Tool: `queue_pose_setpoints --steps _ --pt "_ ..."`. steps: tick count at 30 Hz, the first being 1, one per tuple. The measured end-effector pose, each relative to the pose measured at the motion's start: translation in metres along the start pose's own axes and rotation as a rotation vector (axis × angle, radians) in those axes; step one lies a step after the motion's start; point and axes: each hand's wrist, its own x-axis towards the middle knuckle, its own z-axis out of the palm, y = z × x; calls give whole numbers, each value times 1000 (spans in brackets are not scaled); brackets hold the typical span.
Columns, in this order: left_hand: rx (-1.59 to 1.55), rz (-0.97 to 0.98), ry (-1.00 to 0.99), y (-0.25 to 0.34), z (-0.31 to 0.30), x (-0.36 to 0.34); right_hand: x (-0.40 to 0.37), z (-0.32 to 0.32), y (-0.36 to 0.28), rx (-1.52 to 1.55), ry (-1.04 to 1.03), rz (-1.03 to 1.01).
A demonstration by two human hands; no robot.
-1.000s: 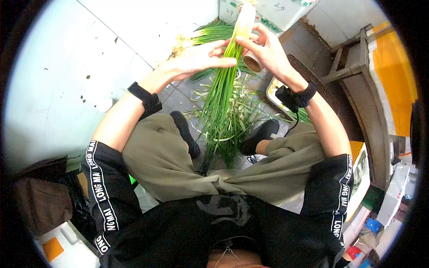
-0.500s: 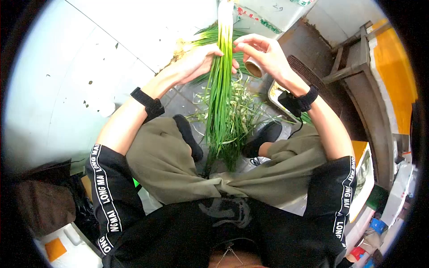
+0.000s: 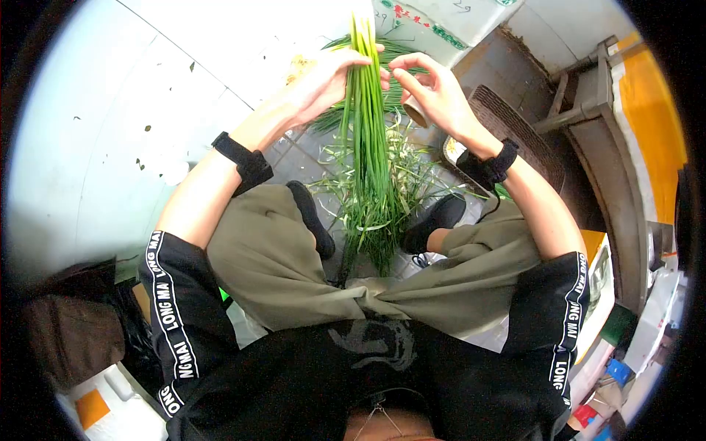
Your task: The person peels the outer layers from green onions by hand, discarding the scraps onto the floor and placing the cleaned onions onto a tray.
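Left hand (image 3: pixel 323 79): closed around the chive bunch (image 3: pixel 366 140) near its upper end. Right hand (image 3: pixel 435 90): fingertips pinched against the same stalks, tape roll (image 3: pixel 415 112) held beneath the fingers. The bunch hangs upright between the knees, tips over loose trimmings (image 3: pixel 401 184) on the floor. A foam box (image 3: pixel 434 26) stands beyond.

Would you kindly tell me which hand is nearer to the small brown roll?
Right. The right hand holds the roll against its palm; the left hand sits on the far side of the green stalks, gripping them.
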Motion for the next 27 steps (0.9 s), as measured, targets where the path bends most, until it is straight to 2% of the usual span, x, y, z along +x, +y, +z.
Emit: queue_pose_setpoints --steps 1,3,5,7,9,15,21,27 --pt "-1 2 2 -1 -1 0 -1 0 0 -18 -19 34" --pt "181 41 146 -1 0 1 -4 -1 4 -36 -40 67" --pt "152 35 159 0 -1 0 -6 0 13 -96 -130 14" --pt "123 27 171 1 -3 -2 -10 3 3 -154 -146 16" --pt "41 32 145 1 -4 -3 -15 6 -9 -309 -169 -74" --pt "58 59 169 -1 0 -2 -17 15 -10 -431 -135 -184" --pt "195 103 167 -5 0 -1 -20 17 -12 -434 -120 -77" --pt "278 66 163 -5 2 -3 -19 12 -15 -410 -220 23"
